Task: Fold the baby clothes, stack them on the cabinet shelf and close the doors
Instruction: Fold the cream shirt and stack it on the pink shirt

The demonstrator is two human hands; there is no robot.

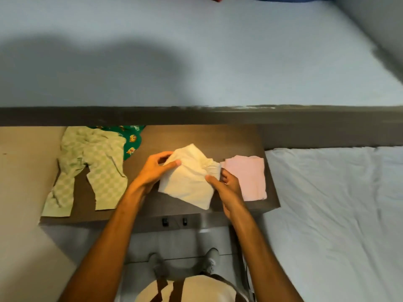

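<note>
A cream baby garment [189,177], partly folded, is held just above the dark brown table top [218,138]. My left hand [156,168] grips its upper left edge, thumb on top. My right hand [224,186] pinches its right edge near the middle. A folded pink garment [248,177] lies flat on the table just right of my right hand. Light green checked baby trousers [91,168] lie spread out unfolded on the left of the table. A dark green printed garment [130,140] pokes out from under the trousers at the back.
A dark ledge [196,115] runs across above the table, with a pale blue surface [196,51] beyond it. A bed with a white sheet [338,214] stands at the right. Two small handles [174,221] show below the table's front edge. My feet [183,262] stand on the floor.
</note>
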